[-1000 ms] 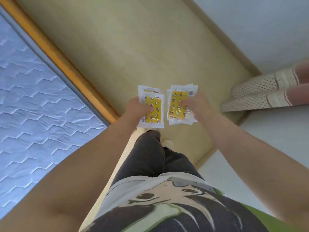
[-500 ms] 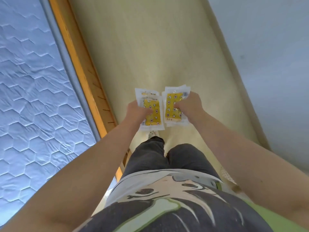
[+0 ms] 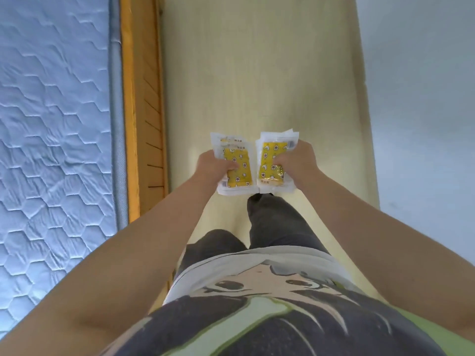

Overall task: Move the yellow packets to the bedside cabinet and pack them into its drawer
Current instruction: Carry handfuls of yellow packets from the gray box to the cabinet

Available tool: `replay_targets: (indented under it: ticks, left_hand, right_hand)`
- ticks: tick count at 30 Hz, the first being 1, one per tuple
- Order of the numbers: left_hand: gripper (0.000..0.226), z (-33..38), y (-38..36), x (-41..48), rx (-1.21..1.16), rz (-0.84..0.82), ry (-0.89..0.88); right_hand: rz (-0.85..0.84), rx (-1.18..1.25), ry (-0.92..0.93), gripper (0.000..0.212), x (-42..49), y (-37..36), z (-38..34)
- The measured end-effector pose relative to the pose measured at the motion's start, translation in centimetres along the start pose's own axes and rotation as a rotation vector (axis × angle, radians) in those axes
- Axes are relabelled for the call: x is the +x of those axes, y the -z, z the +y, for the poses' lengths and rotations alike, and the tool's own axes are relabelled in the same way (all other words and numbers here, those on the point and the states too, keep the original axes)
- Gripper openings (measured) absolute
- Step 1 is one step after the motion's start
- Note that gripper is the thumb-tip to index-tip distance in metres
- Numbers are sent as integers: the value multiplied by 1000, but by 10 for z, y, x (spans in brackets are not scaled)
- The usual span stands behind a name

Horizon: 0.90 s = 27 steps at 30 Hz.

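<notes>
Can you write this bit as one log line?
stage: carrying | left hand: grips stack of yellow star-print plastic packets | right hand: grips second yellow stack | cabinet: not in view

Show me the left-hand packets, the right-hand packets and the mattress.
left-hand packets [image 3: 243, 176], head view, yellow printed front.
right-hand packets [image 3: 268, 152], head view, yellow printed front.
mattress [image 3: 51, 124], head view, quilted top.

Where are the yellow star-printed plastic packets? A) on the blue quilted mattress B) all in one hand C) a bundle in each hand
C: the left hand grips the left bundle of yellow packets, and the right hand grips the right bundle.
</notes>
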<state>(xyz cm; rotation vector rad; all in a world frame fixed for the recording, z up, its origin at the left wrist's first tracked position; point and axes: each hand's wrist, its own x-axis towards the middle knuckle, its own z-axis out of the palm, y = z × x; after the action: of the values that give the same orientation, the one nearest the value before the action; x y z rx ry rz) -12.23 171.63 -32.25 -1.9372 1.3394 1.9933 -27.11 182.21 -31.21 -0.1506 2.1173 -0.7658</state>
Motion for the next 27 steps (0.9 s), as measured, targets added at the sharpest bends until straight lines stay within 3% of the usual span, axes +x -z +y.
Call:
replay_targets:
  ticks: [6,13,21,27]
  left_hand:
    - [30,120,-12,63,-58,53,22]
    - [29,249,33,167,-61,124,25]
    - [25,447,96,283,-26,117,-23]
    - [24,555,118,363,-127,187,40]
  right_hand:
    - [-90,-73,68,23,106,22,-110]
    - [-139,-122,157,20,226,-4,-260]
    - [-141,-236,228,23,349,-44,-460]
    - [-198,-334,265,19,442,-59,-581]
